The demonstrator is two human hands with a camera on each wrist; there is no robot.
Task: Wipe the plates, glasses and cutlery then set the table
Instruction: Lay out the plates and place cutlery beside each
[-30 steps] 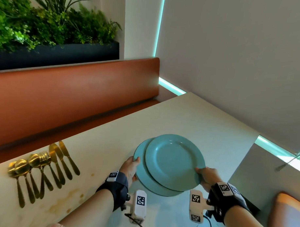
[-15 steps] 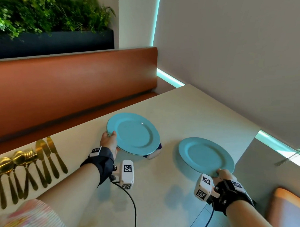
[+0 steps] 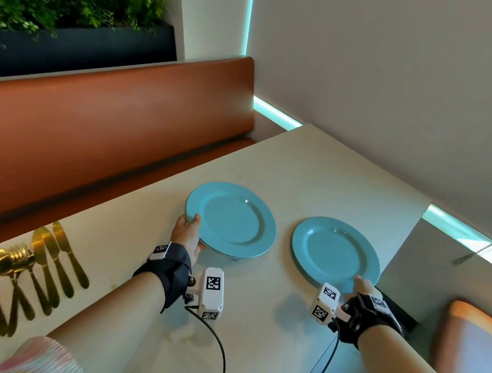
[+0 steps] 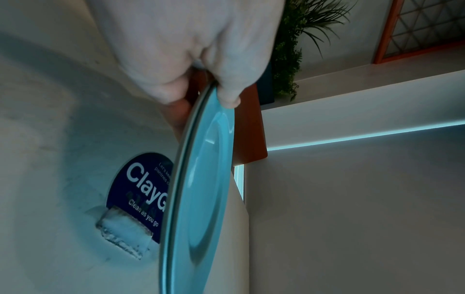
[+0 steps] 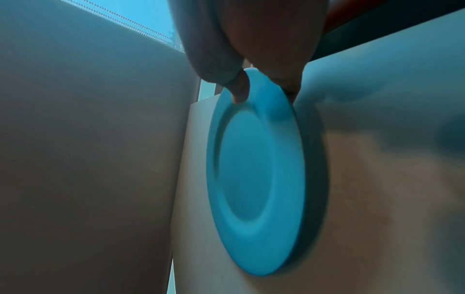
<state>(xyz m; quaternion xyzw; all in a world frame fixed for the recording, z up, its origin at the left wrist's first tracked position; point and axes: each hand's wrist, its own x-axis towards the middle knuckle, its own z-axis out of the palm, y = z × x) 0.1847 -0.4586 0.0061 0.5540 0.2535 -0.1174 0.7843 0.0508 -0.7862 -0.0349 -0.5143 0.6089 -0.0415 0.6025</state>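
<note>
Two teal plates (image 3: 232, 222) sit stacked, and my left hand (image 3: 188, 234) grips their left rim, thumb on top. In the left wrist view these plates (image 4: 201, 189) hang tilted just over the table, with the left hand (image 4: 208, 95) pinching the rim. Another teal plate (image 3: 334, 253) lies near the table's right edge. My right hand (image 3: 361, 285) pinches its near rim; the right wrist view shows this plate (image 5: 251, 169) close against the tabletop, right hand (image 5: 264, 87) with its thumb above the rim and fingers under it. Gold cutlery (image 3: 41, 263) lies in a row at far left.
The pale table (image 3: 268, 164) ends close to the right plate. A round dark blue sign (image 4: 141, 189) in a clear stand lies under the left plates. An orange bench (image 3: 116, 126) runs behind, a planter (image 3: 77, 41) above it. An orange seat cushion (image 3: 468, 347) is at lower right.
One second ago both hands held the plates together in one stack. The hands have drawn apart: the left carried its plates to the left, the right brought one plate down at the right edge.
</note>
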